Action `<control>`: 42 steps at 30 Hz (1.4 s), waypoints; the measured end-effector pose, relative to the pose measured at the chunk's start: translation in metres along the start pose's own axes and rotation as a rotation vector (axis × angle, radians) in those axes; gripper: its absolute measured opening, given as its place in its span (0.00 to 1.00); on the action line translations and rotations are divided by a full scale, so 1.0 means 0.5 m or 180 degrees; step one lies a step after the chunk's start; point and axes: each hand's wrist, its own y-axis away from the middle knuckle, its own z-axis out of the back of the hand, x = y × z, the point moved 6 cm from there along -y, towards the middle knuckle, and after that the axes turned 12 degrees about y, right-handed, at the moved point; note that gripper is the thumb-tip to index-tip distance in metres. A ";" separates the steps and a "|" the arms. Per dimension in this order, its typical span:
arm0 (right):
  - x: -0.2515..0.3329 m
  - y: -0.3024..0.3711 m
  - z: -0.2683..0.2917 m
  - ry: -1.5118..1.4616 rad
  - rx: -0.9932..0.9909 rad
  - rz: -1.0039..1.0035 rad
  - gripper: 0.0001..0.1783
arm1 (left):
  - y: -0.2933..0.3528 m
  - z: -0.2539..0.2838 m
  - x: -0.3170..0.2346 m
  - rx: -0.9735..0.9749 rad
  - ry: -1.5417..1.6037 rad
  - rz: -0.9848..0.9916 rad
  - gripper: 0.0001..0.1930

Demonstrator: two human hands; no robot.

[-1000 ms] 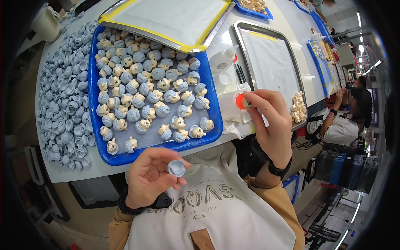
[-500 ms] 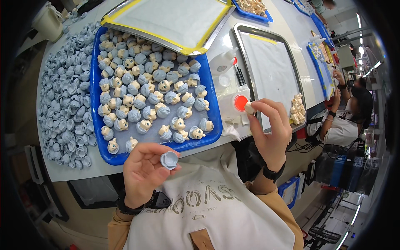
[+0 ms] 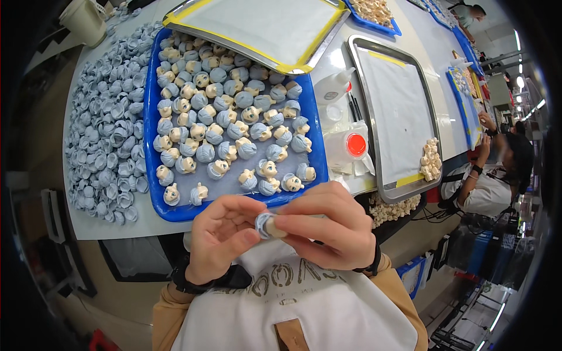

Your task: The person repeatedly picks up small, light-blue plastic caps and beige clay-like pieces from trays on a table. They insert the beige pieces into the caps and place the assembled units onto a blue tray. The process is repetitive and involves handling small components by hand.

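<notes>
In front of my chest, my left hand [image 3: 218, 241] pinches a small blue-grey doll hair shell [image 3: 261, 223] between thumb and fingers. My right hand [image 3: 336, 227] grips a cream doll head piece [image 3: 275, 229] and presses it against the shell's open side. Fingers partly cover both pieces, so how deep the head sits is hidden. Just beyond my hands lies a blue tray [image 3: 151, 146] holding many doll heads [image 3: 267, 169] with blue-grey hair, some with painted faces turned up. A large heap of loose hair shells [image 3: 108, 128] spreads to the left of it.
A metal tray [image 3: 434, 111] lined with white paper holds cream pieces [image 3: 431, 159] at its near corner. More fill a container [image 3: 393, 212] below. A squeeze bottle [image 3: 333, 86] and red-capped bottle [image 3: 356, 144] stand between trays. A yellow-taped tray [image 3: 257, 29] overlaps the blue tray. A co-worker [image 3: 497, 181] sits right.
My right hand has come leftward from beside the red-capped bottle, bringing the cream head piece to the hair shell. My left hand has moved slightly right, still holding the shell.
</notes>
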 end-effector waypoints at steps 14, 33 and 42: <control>0.018 0.014 -0.045 0.0782 -0.0031 -0.0194 0.27 | 0.007 -0.010 0.004 -0.0265 0.0005 0.0337 0.32; -0.072 0.011 -0.042 0.1808 0.0217 -0.1101 0.24 | 0.248 0.132 -0.328 -0.3067 -0.5465 -0.2220 0.39; -0.038 0.012 -0.028 0.1293 0.0206 -0.1127 0.29 | 0.260 0.324 -0.376 -0.3038 -0.5833 -0.1332 0.45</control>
